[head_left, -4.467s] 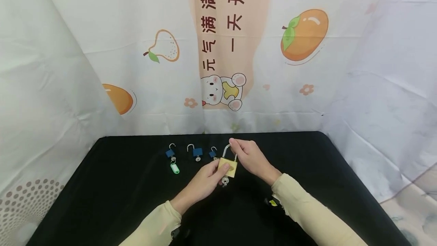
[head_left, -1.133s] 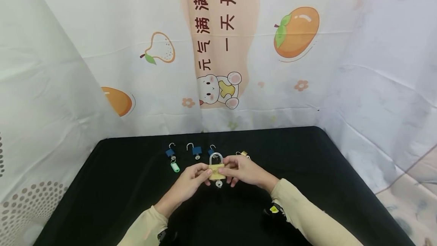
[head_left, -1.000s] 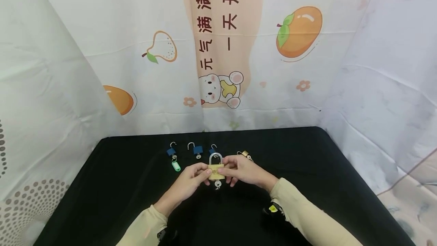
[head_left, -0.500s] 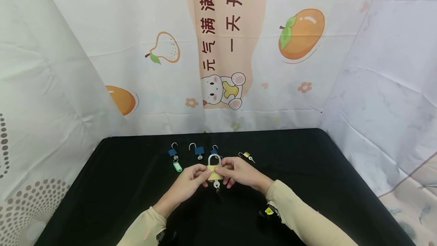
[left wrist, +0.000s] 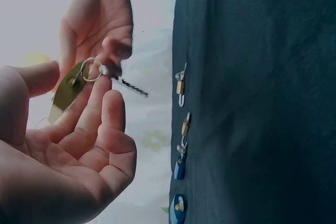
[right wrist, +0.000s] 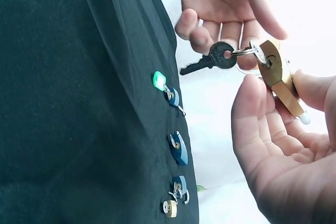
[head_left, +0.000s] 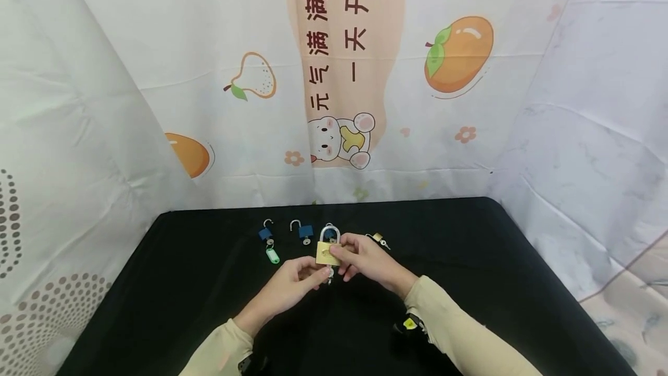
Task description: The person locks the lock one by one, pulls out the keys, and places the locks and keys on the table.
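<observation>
My right hand (head_left: 367, 261) holds a brass padlock (head_left: 325, 254) upright by its body, thumb on the front face. Its silver shackle (head_left: 330, 230) stands down with both legs in the body. In the right wrist view a key sits in the keyway, and a second, dark key (right wrist: 223, 55) hangs from the ring (right wrist: 257, 51). My left hand (head_left: 292, 283) is just below and left of the padlock, fingers loosely bent, thumb apart from them. In the left wrist view the left palm (left wrist: 68, 166) faces up beneath the padlock (left wrist: 68, 93).
Small open padlocks lie along the back of the black table (head_left: 209, 283): a blue one (head_left: 265, 234) with a green tag (head_left: 272, 255), another blue one (head_left: 305, 231), and a third (head_left: 330, 235) behind the large shackle. A small brass padlock (head_left: 378, 237) lies right. A patterned curtain (head_left: 250, 132) hangs behind.
The shackle was raised and open earlier; now it is down. Both hands held the body; the left has let go and dropped toward the keys, while the right has lifted the padlock slightly.
</observation>
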The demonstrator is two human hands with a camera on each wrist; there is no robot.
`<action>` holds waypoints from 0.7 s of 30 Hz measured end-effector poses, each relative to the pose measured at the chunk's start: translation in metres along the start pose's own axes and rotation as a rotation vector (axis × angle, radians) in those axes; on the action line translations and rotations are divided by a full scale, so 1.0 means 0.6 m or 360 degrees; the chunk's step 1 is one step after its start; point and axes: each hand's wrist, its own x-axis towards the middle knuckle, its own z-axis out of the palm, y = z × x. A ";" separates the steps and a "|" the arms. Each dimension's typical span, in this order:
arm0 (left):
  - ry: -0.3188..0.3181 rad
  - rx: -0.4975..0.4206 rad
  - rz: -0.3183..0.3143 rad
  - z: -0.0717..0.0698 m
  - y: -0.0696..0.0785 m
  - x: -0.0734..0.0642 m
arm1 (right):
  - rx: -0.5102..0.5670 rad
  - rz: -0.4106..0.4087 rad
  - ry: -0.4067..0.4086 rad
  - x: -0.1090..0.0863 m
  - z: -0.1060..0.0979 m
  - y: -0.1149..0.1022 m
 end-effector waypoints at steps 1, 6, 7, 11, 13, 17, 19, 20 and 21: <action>-0.0015 0.0011 0.0013 0.002 -0.002 0.000 | 0.0009 0.0002 0.0009 0.000 0.000 0.000; -0.0014 -0.0011 0.0068 0.003 -0.008 0.001 | 0.0014 -0.0005 0.0004 0.004 0.002 -0.004; -0.0003 -0.0019 0.0067 0.002 -0.009 0.002 | 0.0015 -0.0011 0.0002 0.004 0.003 -0.005; 0.0044 -0.0055 0.0060 0.003 -0.011 0.005 | 0.0027 -0.0010 0.0023 0.008 0.003 -0.004; 0.0071 -0.0078 0.0059 0.006 -0.012 0.006 | 0.0039 -0.0007 0.0038 0.008 0.003 -0.004; 0.0100 -0.0118 0.0093 0.013 -0.009 0.006 | 0.0061 -0.0010 0.0069 0.008 0.004 -0.004; 0.0105 -0.0132 0.0111 0.015 -0.007 0.005 | 0.0073 -0.0012 0.0082 0.008 0.004 -0.004; 0.0105 -0.0134 0.0116 0.016 -0.005 0.004 | 0.0075 -0.0014 0.0089 0.007 0.004 -0.004; 0.0105 -0.0132 0.0122 0.017 -0.005 0.004 | 0.0078 -0.0011 0.0094 0.007 0.004 -0.005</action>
